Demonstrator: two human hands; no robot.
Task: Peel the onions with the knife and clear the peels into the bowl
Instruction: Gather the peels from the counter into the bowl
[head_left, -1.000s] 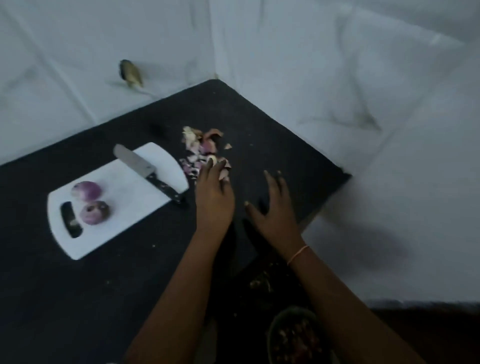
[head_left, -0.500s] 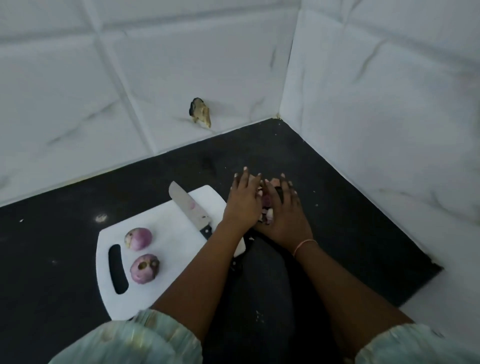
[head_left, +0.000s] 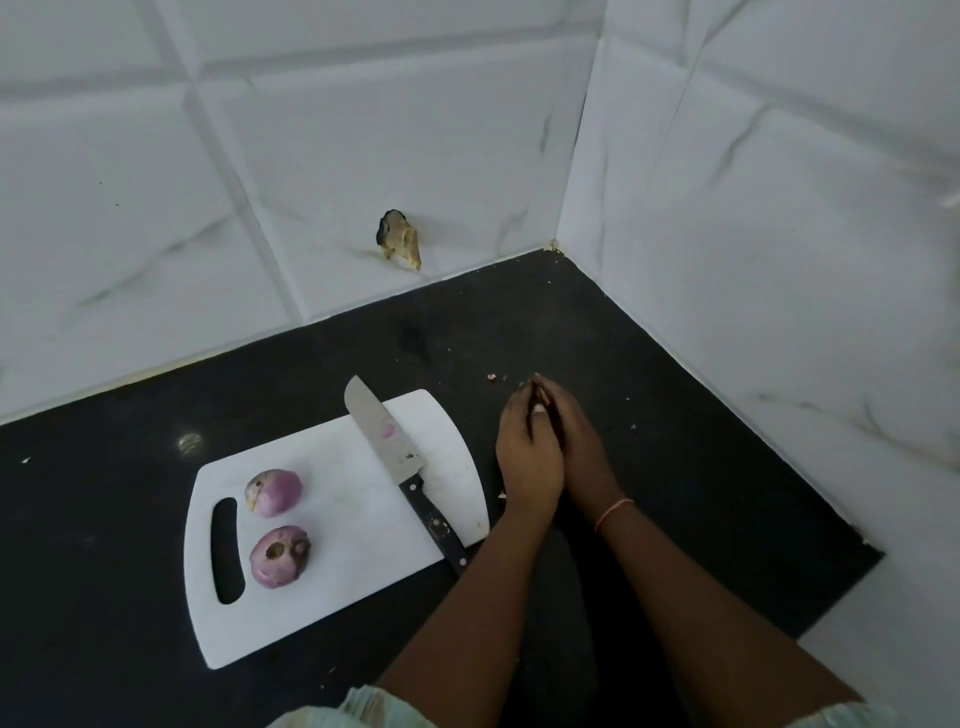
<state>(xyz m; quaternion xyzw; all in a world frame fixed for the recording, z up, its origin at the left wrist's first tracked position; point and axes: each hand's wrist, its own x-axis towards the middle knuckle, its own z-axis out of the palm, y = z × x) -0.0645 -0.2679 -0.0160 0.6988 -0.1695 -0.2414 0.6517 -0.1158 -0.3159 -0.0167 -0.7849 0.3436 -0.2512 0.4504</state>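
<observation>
On the white cutting board (head_left: 332, 566) the knife (head_left: 397, 462) lies diagonally, tip toward the wall, handle nearer; two onions (head_left: 274, 492) sit beside it. Left hand (head_left: 527, 457) and right hand (head_left: 579, 452) press together, cupping peels (head_left: 539, 408) above the table (head_left: 675, 467).

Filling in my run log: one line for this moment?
hands: cupped together on counter, right of board | knife: on board | onions: two, peeled | bowl: unseen
</observation>
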